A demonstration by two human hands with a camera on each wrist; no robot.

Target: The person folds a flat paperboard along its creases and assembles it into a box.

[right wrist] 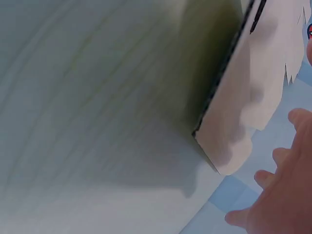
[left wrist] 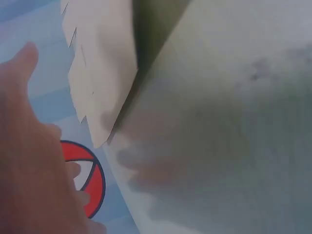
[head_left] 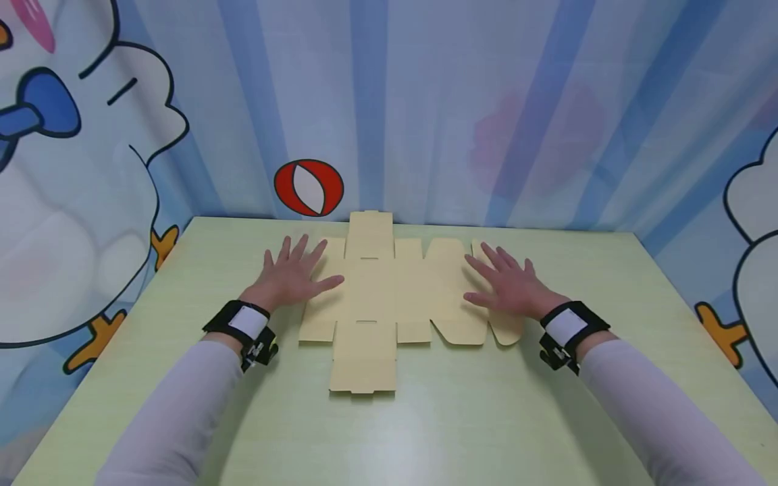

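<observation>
An unfolded tan cardboard box blank [head_left: 371, 290] lies on the table, its creases, slots and side flaps showing. My left hand [head_left: 292, 273] hovers over its left flaps with fingers spread. On the other side, my right hand [head_left: 507, 283] is spread above the rounded right-hand flaps. Neither hand grips anything. In the left wrist view the left hand [left wrist: 39, 146] is apart from the cardboard blank [left wrist: 105, 63], whose edge stands a little off the table. The right wrist view has the right hand [right wrist: 278, 180] beside the blank's raised end flap [right wrist: 226, 122].
The pale green table [head_left: 474, 418] reaches back to a blue striped curtain [head_left: 425, 115] printed with cartoon figures and a red and white ball [head_left: 308, 187]. Each wrist wears a black strap, the left strap [head_left: 243, 327] and the right strap [head_left: 571, 331], with a small device.
</observation>
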